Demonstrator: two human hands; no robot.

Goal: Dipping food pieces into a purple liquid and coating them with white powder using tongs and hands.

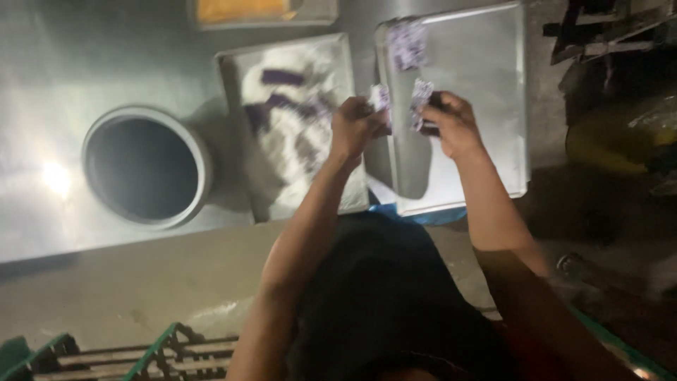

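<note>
We see both hands raised together over the steel counter (84,63), between two metal trays. Our left hand (355,129) has its fingers curled tight around a purple piece coated in white (381,97), which pokes up above the knuckles. Our right hand (451,125) pinches a second coated purple piece (420,99) between thumb and fingertips, with something dark behind it that the blur does not let us make out; it may be more of the same stuff. The two pieces sit just beside each other, close but apart.

Under and left of the left hand lies the floured tray (229,85), heaped with white powder in which several purple strips (282,76) are half buried. Under the right hand is the near-bare baking tray (493,106), where a single coated piece (407,44) rests at the far left corner. A round hole with a raised rim (146,166) opens in the counter well to the left. At the far edge stands a shallow container with an orange filling (240,10). Near our body, at the lower left, a green crate (141,356) shows.
</note>
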